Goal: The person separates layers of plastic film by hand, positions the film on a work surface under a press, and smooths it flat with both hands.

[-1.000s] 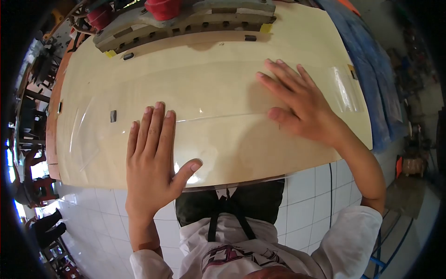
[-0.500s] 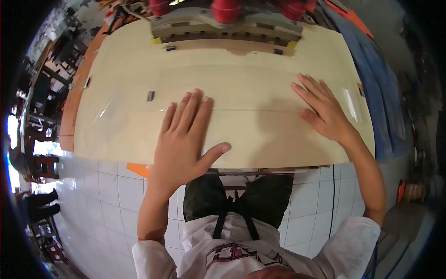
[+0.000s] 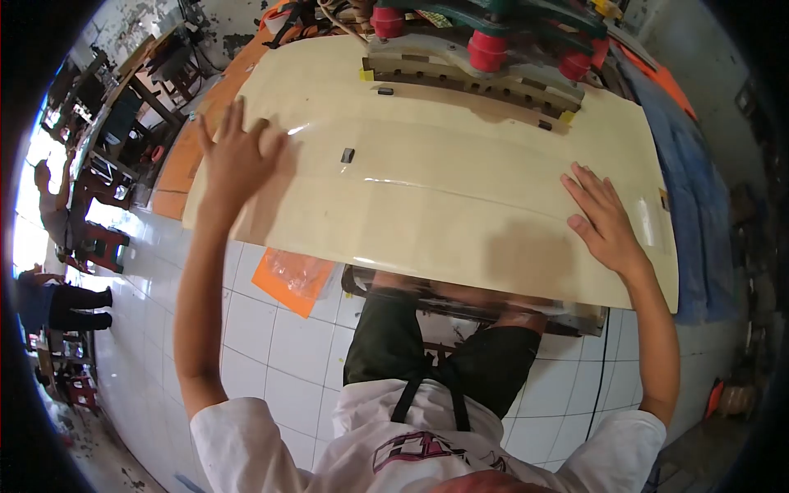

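A large cream-coloured sheet (image 3: 460,218) lies on the work table, with what looks like clear plastic film over it. My left hand (image 3: 237,160) is at the sheet's left end, its fingers spread and nothing held; whether it touches the surface I cannot tell. On the right part of the sheet rests my right hand (image 3: 606,220), fingers stretched out and palm down. A small dark block (image 3: 348,155) sits on the sheet to the right of my left hand. Two more little dark pieces, one at the left (image 3: 385,91) and one at the right (image 3: 545,125), lie before the metal frame.
A machine head with red cylinders (image 3: 488,51) and a metal frame (image 3: 472,86) stands at the sheet's far edge. Blue sheeting (image 3: 699,214) hangs at the right. Below the near edge is an orange sheet (image 3: 288,275) with clear plastic. Other people are at far left.
My left hand has moved left and away from me, to the sheet's left end. The view has shifted and tilted; my right hand stays on the right part of the sheet.
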`<action>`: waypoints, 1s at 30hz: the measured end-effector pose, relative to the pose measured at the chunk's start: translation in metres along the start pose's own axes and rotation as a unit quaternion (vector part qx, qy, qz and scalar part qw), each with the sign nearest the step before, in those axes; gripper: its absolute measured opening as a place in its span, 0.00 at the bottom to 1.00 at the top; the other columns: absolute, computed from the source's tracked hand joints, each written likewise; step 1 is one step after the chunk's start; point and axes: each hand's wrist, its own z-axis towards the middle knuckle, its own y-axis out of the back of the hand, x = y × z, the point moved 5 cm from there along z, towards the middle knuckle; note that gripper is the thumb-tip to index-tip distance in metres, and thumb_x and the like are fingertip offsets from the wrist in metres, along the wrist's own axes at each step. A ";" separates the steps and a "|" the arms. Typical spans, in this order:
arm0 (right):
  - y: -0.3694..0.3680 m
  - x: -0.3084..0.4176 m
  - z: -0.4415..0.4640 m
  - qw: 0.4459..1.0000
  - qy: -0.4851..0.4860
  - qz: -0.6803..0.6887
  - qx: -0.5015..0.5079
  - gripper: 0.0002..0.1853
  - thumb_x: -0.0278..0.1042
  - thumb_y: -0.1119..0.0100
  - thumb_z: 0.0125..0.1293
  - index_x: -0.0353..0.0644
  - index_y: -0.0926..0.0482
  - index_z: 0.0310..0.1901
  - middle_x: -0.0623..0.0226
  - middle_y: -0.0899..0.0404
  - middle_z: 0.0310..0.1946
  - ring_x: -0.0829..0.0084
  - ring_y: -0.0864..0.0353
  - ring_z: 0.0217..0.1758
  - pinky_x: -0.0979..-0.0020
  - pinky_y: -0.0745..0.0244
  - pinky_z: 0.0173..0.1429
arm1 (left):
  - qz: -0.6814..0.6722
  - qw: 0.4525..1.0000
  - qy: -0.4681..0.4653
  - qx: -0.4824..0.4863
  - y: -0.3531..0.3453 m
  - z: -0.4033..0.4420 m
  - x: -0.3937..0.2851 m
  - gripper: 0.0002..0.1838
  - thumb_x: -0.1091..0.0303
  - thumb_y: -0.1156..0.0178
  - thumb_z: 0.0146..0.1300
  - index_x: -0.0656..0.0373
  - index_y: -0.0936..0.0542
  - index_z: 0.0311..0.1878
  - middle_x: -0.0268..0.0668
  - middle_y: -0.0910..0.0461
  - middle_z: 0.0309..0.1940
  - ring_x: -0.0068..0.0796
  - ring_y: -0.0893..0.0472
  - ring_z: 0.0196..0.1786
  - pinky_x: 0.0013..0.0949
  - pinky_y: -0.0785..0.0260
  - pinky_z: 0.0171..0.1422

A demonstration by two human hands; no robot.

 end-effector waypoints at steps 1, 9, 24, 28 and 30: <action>0.000 0.001 0.000 1.000 0.002 0.005 -0.002 0.30 0.46 0.47 0.70 0.49 0.34 0.72 0.54 0.42 0.75 0.52 0.46 0.79 0.46 0.59 0.80 | 0.040 0.999 0.026 0.018 0.003 0.011 0.015 0.22 0.48 0.43 0.67 0.51 0.18 0.56 0.49 0.36 0.72 0.44 0.40 0.76 0.65 0.71 0.78; 0.002 -0.008 -0.004 0.998 -0.013 0.052 -0.024 0.29 0.46 0.47 0.71 0.47 0.33 0.71 0.52 0.40 0.74 0.51 0.45 0.78 0.46 0.59 0.80 | -0.131 0.991 0.000 0.001 -0.011 0.009 0.004 0.27 0.49 0.46 0.69 0.49 0.28 0.68 0.47 0.37 0.73 0.45 0.40 0.77 0.59 0.60 0.80; -0.016 -0.053 0.011 0.981 -0.186 -0.053 -0.002 0.32 0.58 0.59 0.75 0.57 0.42 0.76 0.55 0.53 0.79 0.54 0.58 0.83 0.44 0.68 0.80 | -0.228 0.958 0.028 0.170 -0.056 0.011 -0.038 0.36 0.39 0.62 0.73 0.48 0.42 0.78 0.48 0.50 0.79 0.49 0.53 0.81 0.57 0.64 0.81; -0.016 -0.057 0.019 0.982 -0.185 -0.043 -0.005 0.32 0.59 0.60 0.75 0.57 0.42 0.76 0.56 0.53 0.79 0.55 0.59 0.83 0.45 0.68 0.81 | -0.230 0.958 0.027 0.170 -0.057 0.020 -0.039 0.36 0.39 0.61 0.73 0.48 0.42 0.78 0.49 0.50 0.79 0.49 0.53 0.81 0.58 0.64 0.80; -0.014 -0.058 0.025 0.982 -0.183 -0.039 -0.007 0.32 0.59 0.60 0.76 0.57 0.43 0.76 0.56 0.53 0.79 0.55 0.59 0.83 0.45 0.68 0.81 | -0.229 0.958 0.025 0.170 -0.059 0.023 -0.038 0.36 0.39 0.61 0.73 0.48 0.42 0.78 0.49 0.50 0.79 0.49 0.52 0.81 0.58 0.63 0.80</action>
